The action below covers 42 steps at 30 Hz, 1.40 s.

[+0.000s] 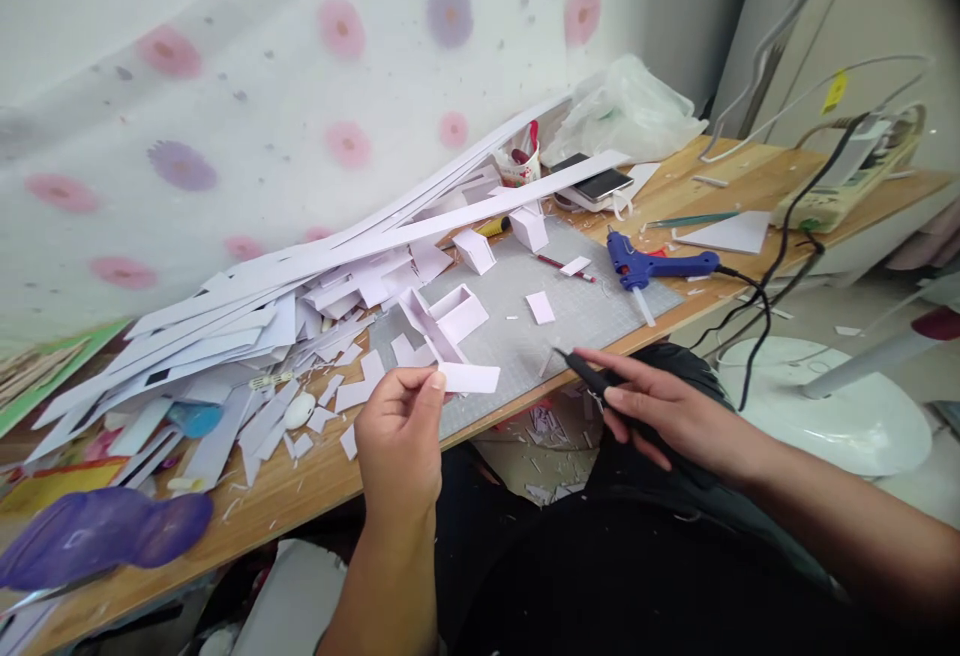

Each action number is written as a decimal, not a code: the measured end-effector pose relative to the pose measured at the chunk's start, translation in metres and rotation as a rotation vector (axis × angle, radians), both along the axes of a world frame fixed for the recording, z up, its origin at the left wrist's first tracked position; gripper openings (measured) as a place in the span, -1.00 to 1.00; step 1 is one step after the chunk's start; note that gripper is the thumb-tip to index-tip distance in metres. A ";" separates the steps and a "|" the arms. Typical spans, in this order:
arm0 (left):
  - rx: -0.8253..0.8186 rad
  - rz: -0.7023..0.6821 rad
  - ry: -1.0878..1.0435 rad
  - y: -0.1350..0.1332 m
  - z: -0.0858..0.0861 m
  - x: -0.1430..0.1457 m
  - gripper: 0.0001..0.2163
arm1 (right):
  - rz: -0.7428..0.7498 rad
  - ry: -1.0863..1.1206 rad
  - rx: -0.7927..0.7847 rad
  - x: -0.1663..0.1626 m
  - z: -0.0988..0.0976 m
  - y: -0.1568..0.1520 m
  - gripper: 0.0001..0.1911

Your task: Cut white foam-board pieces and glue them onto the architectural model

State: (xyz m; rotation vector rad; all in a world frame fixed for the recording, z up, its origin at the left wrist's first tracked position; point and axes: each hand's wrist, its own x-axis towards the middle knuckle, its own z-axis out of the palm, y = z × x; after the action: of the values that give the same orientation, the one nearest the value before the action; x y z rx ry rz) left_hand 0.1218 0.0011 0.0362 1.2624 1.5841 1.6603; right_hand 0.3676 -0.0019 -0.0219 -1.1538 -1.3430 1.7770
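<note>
My left hand (399, 436) pinches a small white rectangular card piece (470, 377) at the near edge of the grey cutting mat (517, 321). My right hand (667, 411) grips a black craft knife (592, 374), its tip pointing left over the mat's front edge, a little right of the card piece. On the mat stand small folded white card boxes (448, 316) and loose white offcuts (540, 307).
A heap of long white card strips (300, 286) covers the left of the wooden desk (300, 486). A blue glue gun (645, 266) with a black cord lies right of the mat. A phone (596, 183), a cup of tools (521, 164), a plastic bag (630, 111) and a purple object (105, 531) are around.
</note>
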 end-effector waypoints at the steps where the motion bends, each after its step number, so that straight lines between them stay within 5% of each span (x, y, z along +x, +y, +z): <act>1: -0.014 -0.018 -0.047 0.001 0.000 -0.004 -0.87 | -0.031 -0.089 0.075 0.003 0.002 0.006 -0.36; 6: -0.079 -0.087 -0.142 0.000 0.001 -0.015 -0.84 | -0.036 -0.699 0.584 0.007 0.008 0.049 -0.35; 10: -0.106 -0.099 -0.172 -0.006 0.006 -0.016 -0.83 | 0.091 -1.070 0.768 -0.009 0.012 0.078 -0.35; 13: -0.118 -0.102 -0.213 -0.009 0.009 -0.019 -0.83 | 0.080 -1.135 0.916 -0.018 0.015 0.087 -0.41; 17: -0.103 -0.080 -0.279 -0.011 0.006 -0.028 -0.83 | -0.178 -0.965 1.118 -0.010 0.018 0.089 -0.61; 20: -0.077 -0.079 -0.316 -0.011 0.003 -0.036 -0.82 | -0.378 -0.966 1.083 0.015 0.018 0.090 -0.66; 23: -0.053 -0.069 -0.308 -0.011 0.000 -0.042 -0.83 | -0.494 -1.201 0.972 0.044 0.016 0.096 -0.62; 31: -0.011 -0.093 -0.337 -0.009 -0.004 -0.042 -0.80 | -0.316 -1.490 0.804 0.068 0.002 0.117 -0.49; 39: -0.061 -0.121 -0.584 -0.016 -0.004 -0.036 -0.76 | -0.299 -1.366 0.790 0.077 0.011 0.116 -0.54; 42: -0.071 -0.147 -0.652 -0.016 -0.005 -0.034 -0.77 | -0.407 -1.182 0.809 0.076 0.015 0.096 -0.57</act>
State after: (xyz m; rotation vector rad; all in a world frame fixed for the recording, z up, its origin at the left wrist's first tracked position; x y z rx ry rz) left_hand 0.0877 -0.0150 0.0310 0.6720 1.1084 1.6702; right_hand 0.4432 0.0944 -0.0067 -1.8143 -1.9384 0.0416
